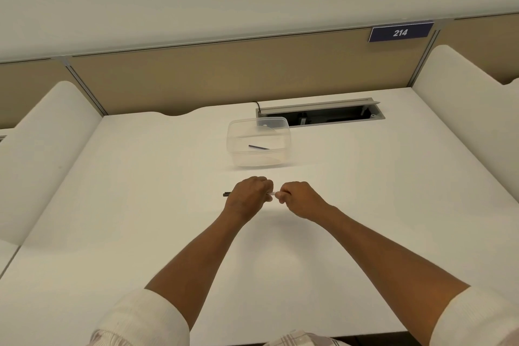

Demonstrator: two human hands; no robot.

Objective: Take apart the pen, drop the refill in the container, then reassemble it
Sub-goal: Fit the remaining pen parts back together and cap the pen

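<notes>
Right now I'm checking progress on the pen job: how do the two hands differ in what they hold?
The left hand wraps a fist round the pen, whose dark end sticks out past it; the right hand only pinches a pale end between fingertips. The left hand covers most of the pen; the right hand covers little. Both hover over the desk, knuckles up, near the container.

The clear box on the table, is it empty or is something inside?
Not empty. The clear container has no lid on, and a thin dark refill lies on its bottom.
</notes>
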